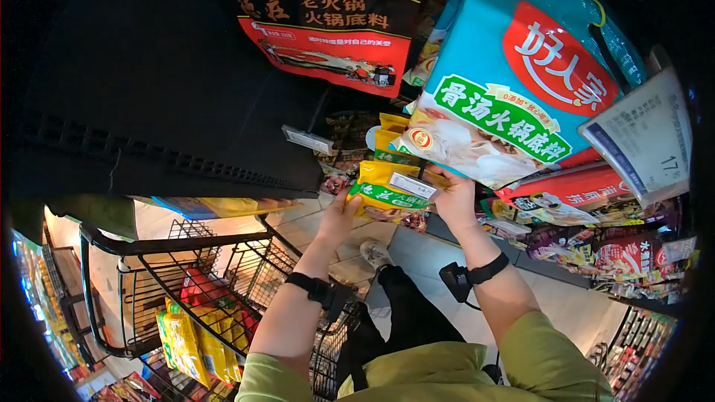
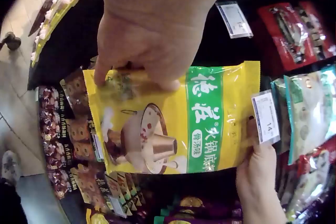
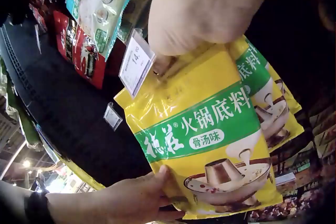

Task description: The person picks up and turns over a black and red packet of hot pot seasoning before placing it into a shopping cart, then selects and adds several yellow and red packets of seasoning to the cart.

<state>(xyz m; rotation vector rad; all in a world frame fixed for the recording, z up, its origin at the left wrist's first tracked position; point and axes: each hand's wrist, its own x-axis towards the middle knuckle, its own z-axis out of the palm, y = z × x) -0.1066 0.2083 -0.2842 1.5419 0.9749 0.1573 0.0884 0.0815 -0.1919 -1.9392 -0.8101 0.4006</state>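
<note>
A yellow hot pot seasoning packet (image 1: 381, 197) with a green band is between both hands, in front of a shelf display. My left hand (image 1: 337, 217) pinches its bottom edge, thumb on the front, as the right wrist view also shows. At the opposite, top end my right hand (image 1: 454, 199) grips the packet beside a price tag (image 1: 412, 185). The right fingertips are partly hidden behind the tag and packet. More yellow packets (image 3: 262, 90) of the same kind hang right behind it in the right wrist view.
Large teal (image 1: 514, 82) and red (image 1: 335, 22) seasoning packs hang overhead. A black wire shopping cart (image 1: 175, 242) stands at the left, with yellow packs (image 1: 182, 342) inside. Shelves of bagged goods (image 1: 625, 249) line the right, and a dark shelf panel (image 1: 164, 89) fills the upper left.
</note>
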